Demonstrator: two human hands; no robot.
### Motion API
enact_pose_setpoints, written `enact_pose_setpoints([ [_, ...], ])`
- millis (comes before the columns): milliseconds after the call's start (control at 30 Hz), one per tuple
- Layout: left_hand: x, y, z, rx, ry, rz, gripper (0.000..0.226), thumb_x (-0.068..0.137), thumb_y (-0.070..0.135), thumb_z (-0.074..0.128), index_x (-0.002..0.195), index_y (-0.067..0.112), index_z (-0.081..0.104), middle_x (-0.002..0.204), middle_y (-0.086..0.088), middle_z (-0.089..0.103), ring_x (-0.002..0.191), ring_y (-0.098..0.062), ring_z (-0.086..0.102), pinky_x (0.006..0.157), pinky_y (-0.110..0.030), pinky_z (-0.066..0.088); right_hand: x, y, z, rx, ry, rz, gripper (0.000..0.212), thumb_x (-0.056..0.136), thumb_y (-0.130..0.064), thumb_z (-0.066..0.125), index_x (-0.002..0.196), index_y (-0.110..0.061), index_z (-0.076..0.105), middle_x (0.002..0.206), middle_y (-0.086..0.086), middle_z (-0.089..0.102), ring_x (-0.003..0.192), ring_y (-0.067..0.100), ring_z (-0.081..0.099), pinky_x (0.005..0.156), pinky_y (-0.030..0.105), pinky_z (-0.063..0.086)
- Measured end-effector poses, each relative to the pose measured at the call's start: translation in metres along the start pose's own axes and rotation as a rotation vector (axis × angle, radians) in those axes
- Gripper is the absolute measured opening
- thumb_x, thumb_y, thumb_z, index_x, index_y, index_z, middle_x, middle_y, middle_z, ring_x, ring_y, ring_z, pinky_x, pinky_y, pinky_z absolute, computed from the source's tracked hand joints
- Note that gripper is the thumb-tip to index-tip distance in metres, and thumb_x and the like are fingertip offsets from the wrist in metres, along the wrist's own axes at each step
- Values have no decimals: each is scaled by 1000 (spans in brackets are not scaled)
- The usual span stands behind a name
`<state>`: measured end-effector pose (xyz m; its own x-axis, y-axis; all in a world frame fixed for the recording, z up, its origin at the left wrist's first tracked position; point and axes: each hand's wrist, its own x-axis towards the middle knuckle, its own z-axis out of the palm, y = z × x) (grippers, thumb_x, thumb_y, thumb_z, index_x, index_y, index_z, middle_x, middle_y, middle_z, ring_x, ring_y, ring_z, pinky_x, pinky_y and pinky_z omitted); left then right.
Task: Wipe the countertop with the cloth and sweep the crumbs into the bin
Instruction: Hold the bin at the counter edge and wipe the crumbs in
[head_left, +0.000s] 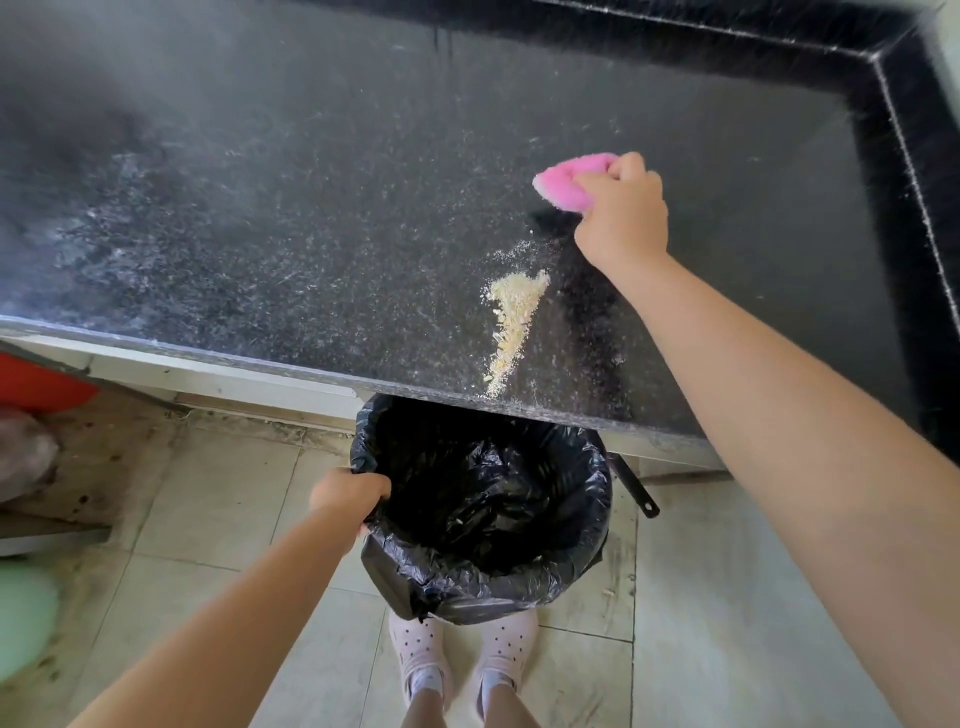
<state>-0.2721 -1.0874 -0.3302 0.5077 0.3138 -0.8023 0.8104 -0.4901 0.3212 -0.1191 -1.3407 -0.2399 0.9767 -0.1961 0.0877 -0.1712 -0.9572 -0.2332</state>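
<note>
A dark speckled countertop (311, 197) fills the upper view. A streak of pale crumbs (514, 317) runs down to its front edge. My right hand (623, 213) grips a pink cloth (563, 182) just above the countertop, up and right of the crumbs. Below the counter edge stands a bin lined with a black bag (483, 499), its mouth right under the crumb streak. My left hand (350, 493) grips the bin's left rim.
A raised black ledge (909, 156) borders the counter at the back and right. The floor is pale tile (218, 499). A red object (36, 379) and a blurred green shape (26, 618) sit at the left. My feet in pink shoes (462, 660) stand behind the bin.
</note>
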Motion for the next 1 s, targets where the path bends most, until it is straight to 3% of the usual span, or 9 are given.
enact_pose_setpoints([
  [233,-1,2,-10,1,-25,-29,17,78,-1,54,65,4,44,59,-8,37,50,-20,33,44,-24,28,-39,0,20,-10,-102,-243,44,84,4,45,122,-14,56,127,11,41,108,32,37,83,36,31],
  [333,-4,2,-11,-37,-37,-37,25,79,-2,53,59,6,40,60,-7,35,51,-20,31,45,-24,27,-68,10,15,22,-128,-336,45,82,8,48,121,-13,58,122,19,47,101,37,41,82,43,36],
  [433,-6,0,-11,-66,-51,-51,22,79,-2,54,62,4,41,60,-8,36,50,-19,31,45,-24,26,-102,16,10,84,-124,-432,45,68,18,60,106,-5,67,100,26,57,79,44,48,65,50,48],
  [533,-8,-3,-12,-87,-66,-57,25,78,-3,54,61,5,39,60,-7,32,50,-18,27,43,-26,22,-143,22,5,123,-164,-498,45,60,19,67,100,-3,69,91,22,60,67,40,51,56,44,52],
  [667,-16,-3,-11,-83,-67,-52,28,80,-3,53,60,7,37,60,-6,30,50,-18,25,43,-27,22,-162,23,-17,153,-110,-524,36,74,-2,43,97,-4,70,87,20,61,64,37,55,56,39,50],
  [767,-21,-4,-11,-86,-71,-53,27,80,-4,52,60,6,37,60,-6,30,50,-18,25,43,-26,22,-134,15,-31,185,-21,-456,38,76,-5,38,97,-2,70,90,25,59,72,43,55,64,38,46],
  [833,-21,-5,-12,-77,-65,-54,26,79,-4,52,61,7,37,61,-7,30,50,-18,25,43,-25,22,-104,0,-31,172,5,-370,34,78,5,45,103,-2,67,105,26,54,93,43,51,77,38,43],
  [900,-21,-6,-13,-60,-62,-55,25,79,-3,52,62,7,37,61,-7,30,50,-17,25,43,-25,22,-67,-16,-22,115,-10,-259,32,84,3,45,111,-4,61,122,18,45,109,35,41,85,37,41],
  [1000,-18,-8,-13,-37,-57,-38,25,79,-3,52,62,8,37,61,-7,31,50,-18,27,43,-25,24,-14,-35,-7,23,-25,-112,29,85,-1,44,112,-7,55,131,12,37,116,31,36,88,37,39],
])
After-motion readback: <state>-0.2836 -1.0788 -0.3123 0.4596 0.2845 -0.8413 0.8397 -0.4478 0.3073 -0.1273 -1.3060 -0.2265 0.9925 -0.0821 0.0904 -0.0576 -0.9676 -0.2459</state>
